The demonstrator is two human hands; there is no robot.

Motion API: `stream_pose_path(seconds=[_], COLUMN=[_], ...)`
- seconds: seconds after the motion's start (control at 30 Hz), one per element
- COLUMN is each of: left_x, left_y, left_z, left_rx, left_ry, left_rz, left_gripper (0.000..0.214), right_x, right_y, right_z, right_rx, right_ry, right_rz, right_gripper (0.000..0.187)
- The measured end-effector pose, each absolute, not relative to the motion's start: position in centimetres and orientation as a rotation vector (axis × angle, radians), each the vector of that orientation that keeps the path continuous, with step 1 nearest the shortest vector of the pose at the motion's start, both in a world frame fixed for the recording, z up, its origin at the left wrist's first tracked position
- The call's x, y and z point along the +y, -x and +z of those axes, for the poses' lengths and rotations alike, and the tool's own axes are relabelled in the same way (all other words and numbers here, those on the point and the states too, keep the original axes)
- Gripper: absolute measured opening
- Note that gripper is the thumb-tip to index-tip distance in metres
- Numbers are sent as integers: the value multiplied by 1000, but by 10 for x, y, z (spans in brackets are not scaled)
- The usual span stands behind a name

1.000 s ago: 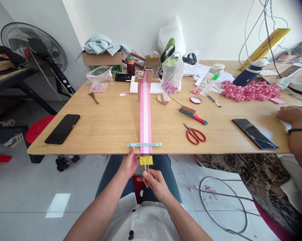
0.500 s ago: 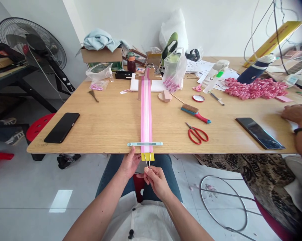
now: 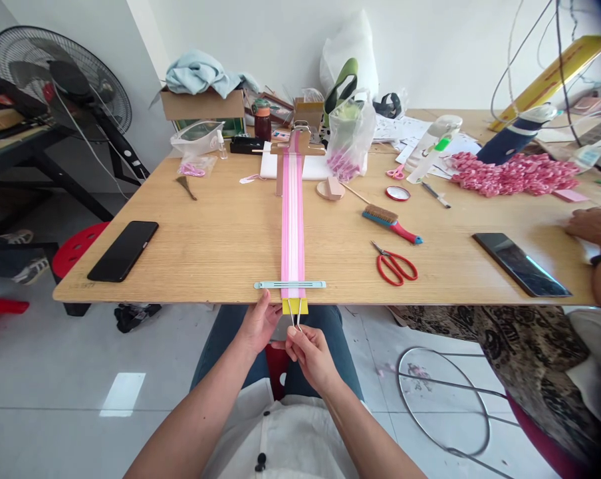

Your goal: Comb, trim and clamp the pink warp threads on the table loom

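Note:
A flat band of pink and white threads [image 3: 293,226] runs down the middle of the table, from a clip on a cardboard piece at the back to the front edge. Across its near part lies a pale blue bar clip [image 3: 260,285]. A yellow binder clip [image 3: 295,306] grips the band's near end at the table edge. My right hand [image 3: 309,352] pinches the wire handles of this binder clip. Left of it, my left hand [image 3: 258,326] has its thumb raised close to the bar clip, apart from the fingers, whose tips are partly hidden near the binder clip.
Red-handled scissors [image 3: 394,265], a brush [image 3: 391,223] and a roll of tape [image 3: 397,193] lie to the right. Phones [image 3: 123,251] rest on both sides. Pink braided trim [image 3: 514,174] is at the back right. Another person's hand [image 3: 594,225] rests at the right.
Both hands keep nearly the same pose, the right one still on the binder clip's handles. The whole view has shifted slightly.

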State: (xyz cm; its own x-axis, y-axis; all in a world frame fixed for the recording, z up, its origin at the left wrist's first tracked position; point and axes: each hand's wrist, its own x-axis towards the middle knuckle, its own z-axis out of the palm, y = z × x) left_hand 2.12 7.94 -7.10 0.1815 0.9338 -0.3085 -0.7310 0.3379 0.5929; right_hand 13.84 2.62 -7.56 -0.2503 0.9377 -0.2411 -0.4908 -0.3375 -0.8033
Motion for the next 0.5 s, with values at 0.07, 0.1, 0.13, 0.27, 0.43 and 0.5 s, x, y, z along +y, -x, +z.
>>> stream_pose_path(seconds=[0.07, 0.1, 0.13, 0.27, 0.43, 0.5], left_x=[79, 79, 79, 78, 78, 78], left_y=[-21, -21, -21, -20, -20, -21], left_z=[-70, -70, -70, -68, -69, -70], left_rx=[709, 711, 712, 702, 698, 696], left_ry=[-342, -344, -347, -360, -357, -359], left_rz=[1206, 1199, 1189, 1182, 1200, 1194], left_gripper=[51, 51, 51, 49, 48, 50], right_x=[26, 26, 26, 26, 26, 26], right_y=[-138, -137, -137, -137, -137, -138], right_z=[-76, -76, -76, -76, -76, -76], right_rx=[-728, -723, -718, -723, -717, -710], right_ry=[885, 885, 889, 911, 879, 877], right_rz=[1778, 1779, 1779, 1771, 1778, 1782], right_gripper=[41, 41, 41, 40, 39, 38])
